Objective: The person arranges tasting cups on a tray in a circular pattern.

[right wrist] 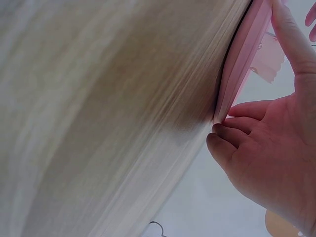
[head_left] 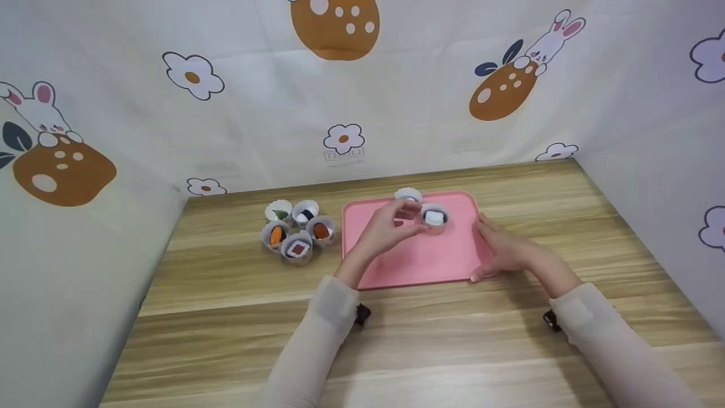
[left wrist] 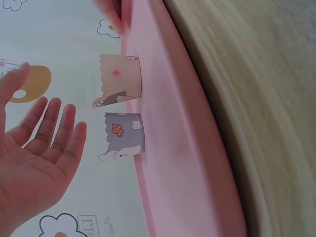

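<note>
A pink tray (head_left: 419, 260) lies on the wooden table. Two paper cups stand on it towards the back: a peach-coloured cup (left wrist: 121, 79) with a white piece of toy sushi (head_left: 434, 217) in it, and a grey cup (left wrist: 123, 134) whose contents are mostly hidden in the head view. Over the tray, my left hand (head_left: 391, 225) hovers beside these cups with relaxed, parted fingers and nothing between them. My right hand (head_left: 507, 249) holds the tray's near right corner, its thumb at the front rim and its fingertips (right wrist: 222, 140) against the right edge.
Left of the tray, several paper cups (head_left: 297, 259) cluster together, each with a toy sushi piece, among them an orange one (head_left: 276, 234) and a square roll (head_left: 298, 249). A patterned cloth (head_left: 266, 130) hangs behind the table and along its sides.
</note>
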A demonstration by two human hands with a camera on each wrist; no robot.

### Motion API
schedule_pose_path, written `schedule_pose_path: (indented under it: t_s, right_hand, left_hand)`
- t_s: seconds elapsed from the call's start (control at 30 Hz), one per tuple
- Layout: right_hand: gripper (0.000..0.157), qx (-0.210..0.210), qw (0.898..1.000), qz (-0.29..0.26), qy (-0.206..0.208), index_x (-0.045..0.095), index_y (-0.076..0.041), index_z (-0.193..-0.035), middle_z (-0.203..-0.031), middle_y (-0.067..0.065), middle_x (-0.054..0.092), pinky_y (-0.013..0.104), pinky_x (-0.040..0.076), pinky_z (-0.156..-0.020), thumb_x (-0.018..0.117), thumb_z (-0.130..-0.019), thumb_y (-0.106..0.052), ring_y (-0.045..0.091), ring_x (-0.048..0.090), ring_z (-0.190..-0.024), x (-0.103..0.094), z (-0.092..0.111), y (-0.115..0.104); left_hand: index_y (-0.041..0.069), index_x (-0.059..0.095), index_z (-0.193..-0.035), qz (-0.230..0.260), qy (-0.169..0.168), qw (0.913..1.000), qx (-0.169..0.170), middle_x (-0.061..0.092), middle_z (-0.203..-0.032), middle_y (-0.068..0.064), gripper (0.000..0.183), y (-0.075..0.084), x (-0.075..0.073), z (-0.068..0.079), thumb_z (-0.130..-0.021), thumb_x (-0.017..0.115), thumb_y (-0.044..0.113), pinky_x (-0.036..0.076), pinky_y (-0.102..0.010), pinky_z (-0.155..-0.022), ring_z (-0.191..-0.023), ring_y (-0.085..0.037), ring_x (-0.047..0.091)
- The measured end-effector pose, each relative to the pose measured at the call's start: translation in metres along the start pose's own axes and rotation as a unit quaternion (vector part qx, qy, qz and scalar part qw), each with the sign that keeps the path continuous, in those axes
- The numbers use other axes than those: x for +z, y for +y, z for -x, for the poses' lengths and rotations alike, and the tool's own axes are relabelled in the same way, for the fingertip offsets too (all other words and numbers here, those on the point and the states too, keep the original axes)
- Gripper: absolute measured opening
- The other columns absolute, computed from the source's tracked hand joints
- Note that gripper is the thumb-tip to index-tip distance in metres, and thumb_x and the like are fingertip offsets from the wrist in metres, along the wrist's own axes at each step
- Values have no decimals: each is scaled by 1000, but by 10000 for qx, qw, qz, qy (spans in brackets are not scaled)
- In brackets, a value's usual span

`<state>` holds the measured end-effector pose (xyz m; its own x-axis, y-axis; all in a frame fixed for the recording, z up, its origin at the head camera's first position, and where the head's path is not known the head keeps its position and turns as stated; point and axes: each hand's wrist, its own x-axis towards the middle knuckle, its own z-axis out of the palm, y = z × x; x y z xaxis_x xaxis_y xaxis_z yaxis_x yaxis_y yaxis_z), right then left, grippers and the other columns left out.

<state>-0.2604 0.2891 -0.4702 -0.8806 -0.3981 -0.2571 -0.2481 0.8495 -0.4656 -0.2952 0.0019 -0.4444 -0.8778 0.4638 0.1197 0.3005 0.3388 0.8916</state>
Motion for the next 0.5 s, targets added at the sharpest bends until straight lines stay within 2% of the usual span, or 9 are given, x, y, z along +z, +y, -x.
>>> schedule_pose_path:
  t_s: [0.2,0.5]
  right_hand:
    - [135,-33,10000,27,7,8,12,-154,-162,34,0,61,18,-121,86,-68,-56,54,11,-148,-1,0,-1]
    - [134,-58,9999,80,36,8,13,-154,-162,35,0,61,18,-121,86,-68,-56,54,12,-148,-1,0,0]
  left_hand:
    - [8,63,-124,158,-1,9999,-30,65,-128,-11,41,-2,-6,5,-88,76,22,49,-50,-107,-122,-32,62]
    - [2,61,-126,251,68,9997,16,64,-130,-15,45,-5,-15,12,-88,76,22,47,-53,-108,-124,-38,59]
